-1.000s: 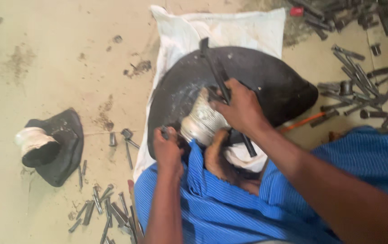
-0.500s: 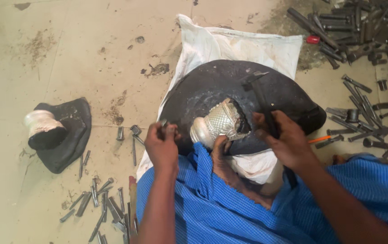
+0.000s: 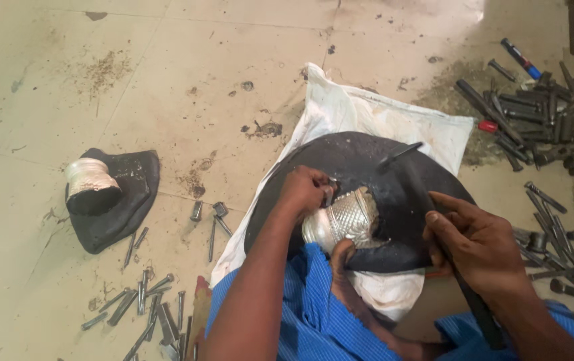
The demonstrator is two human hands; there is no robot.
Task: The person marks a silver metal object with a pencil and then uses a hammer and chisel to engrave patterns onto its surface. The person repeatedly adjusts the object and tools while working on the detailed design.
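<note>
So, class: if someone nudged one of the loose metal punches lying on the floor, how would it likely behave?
The punches look like slim, round steel rods, so one would probably roll on the smooth floor. Being solid metal, it likely feels stiff and heavy for its size. It seems unlikely to break.

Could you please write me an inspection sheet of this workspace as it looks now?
Surface: stained tiled floor; white cloth under black pitch block.
Job's things: patterned silver piece set in the block.
Clutter: steel punches right, more lower left; second silver piece in black pitch.
Grips: left hand at the silver piece; right hand holds dark tool.
Cables: nothing seen.
Surroundings: blue garment.
</note>
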